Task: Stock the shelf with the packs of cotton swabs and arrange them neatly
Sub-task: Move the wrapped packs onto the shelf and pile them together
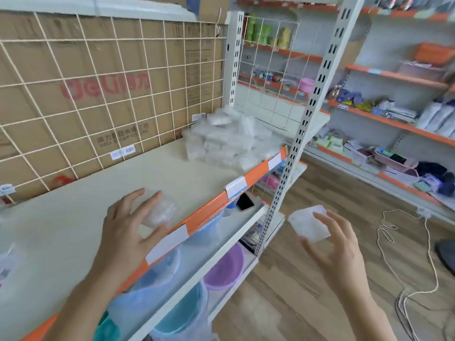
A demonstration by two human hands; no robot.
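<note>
The white shop shelf (192,168) with its orange front edge carries a heap of clear swab packs (229,141) at its far right corner. Your left hand (123,232) grips a clear plastic pack of cotton swabs (161,210) at the front edge. Your right hand (337,247) pinches a second clear pack (307,222) in the air beyond that edge.

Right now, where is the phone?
In the head view, the phone lies flat on the second shelf down, right of centre, just below the top shelf's orange edge strip and left of the slotted white post.
</note>
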